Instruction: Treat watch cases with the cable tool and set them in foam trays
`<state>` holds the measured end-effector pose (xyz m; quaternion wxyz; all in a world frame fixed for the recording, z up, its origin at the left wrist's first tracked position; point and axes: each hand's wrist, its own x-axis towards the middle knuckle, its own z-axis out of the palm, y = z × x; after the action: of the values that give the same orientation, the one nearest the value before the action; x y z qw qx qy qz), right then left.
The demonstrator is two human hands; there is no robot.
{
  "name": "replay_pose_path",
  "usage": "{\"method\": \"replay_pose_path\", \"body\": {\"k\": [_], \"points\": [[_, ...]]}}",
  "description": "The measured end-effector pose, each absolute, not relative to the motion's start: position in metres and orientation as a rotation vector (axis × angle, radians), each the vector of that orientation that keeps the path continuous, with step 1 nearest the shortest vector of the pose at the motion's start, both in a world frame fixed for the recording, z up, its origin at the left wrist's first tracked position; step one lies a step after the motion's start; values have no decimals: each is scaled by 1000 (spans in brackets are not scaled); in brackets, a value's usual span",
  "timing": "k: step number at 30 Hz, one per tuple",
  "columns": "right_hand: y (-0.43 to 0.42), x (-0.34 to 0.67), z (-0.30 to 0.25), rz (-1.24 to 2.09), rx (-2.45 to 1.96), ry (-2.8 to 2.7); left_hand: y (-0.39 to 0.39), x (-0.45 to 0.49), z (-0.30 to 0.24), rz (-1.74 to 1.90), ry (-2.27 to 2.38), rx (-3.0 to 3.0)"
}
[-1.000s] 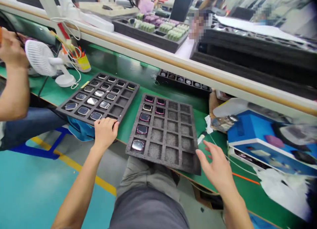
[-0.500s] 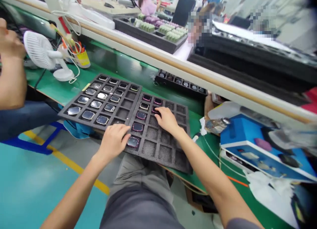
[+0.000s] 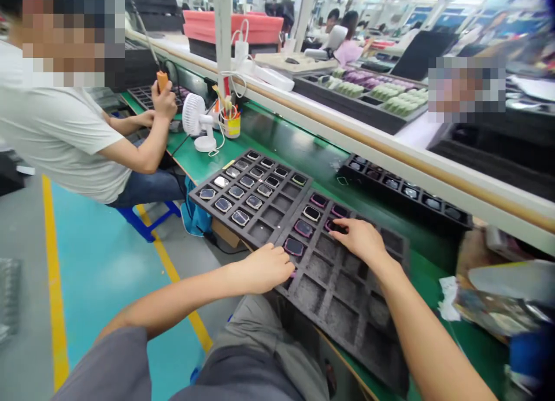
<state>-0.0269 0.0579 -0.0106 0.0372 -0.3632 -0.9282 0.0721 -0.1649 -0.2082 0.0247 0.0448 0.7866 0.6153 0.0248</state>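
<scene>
A dark foam tray [image 3: 313, 305] with square pockets lies tilted across the bench edge, holding several smartwatch bodies with dark screens and purple frames. The fingers of my right hand [image 3: 364, 239] are closed around a purple-framed smartwatch [image 3: 330, 224] at its pocket in the second column. My left hand [image 3: 266, 269] rests over the tray's near left edge, fingers bent and apart from the thumb. Under it, a purple-framed watch in the front pocket is mostly hidden. Just beyond the left fingertips sits another purple-framed watch [image 3: 294, 247].
A second foam tray [image 3: 265, 233], mostly filled with silver-framed watches, adjoins on the left. Behind stand a white fan [image 3: 195, 116] and a pen cup [image 3: 232, 126]. A long dark tray [image 3: 403, 195] sits under the shelf rail [image 3: 368, 140]. A co-worker's hand [image 3: 163, 103] holds an orange-handled tool.
My view has swung left, bringing the co-worker into sight and shifting the trays rightward. My right hand stays at the same watch; my left hand now covers more of the front one.
</scene>
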Motion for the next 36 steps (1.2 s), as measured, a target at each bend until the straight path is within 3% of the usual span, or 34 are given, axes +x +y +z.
{"method": "replay_pose_path", "body": {"k": [4,7,15,21,26,30,36], "points": [[63,-23,-21,216,-1110,-2804,-217,-183,21,308,1993,2407],[69,-20,-20,511,-1103,-2685,-224,-214,9,573,2287,2244],[29,-53,18,885,-883,-2309,-219,-247,-23,664,2334,2111],[-31,-129,4,710,-516,-2648,-224,-238,-19,581,2317,2152],[-26,-132,-5,663,-523,-2641,-230,-235,-23,619,2403,2140],[8,-96,8,576,-831,-2668,-209,-219,-11,807,2287,2169],[24,-67,12,521,-859,-2828,-154,-186,10,286,2045,2338]]}}
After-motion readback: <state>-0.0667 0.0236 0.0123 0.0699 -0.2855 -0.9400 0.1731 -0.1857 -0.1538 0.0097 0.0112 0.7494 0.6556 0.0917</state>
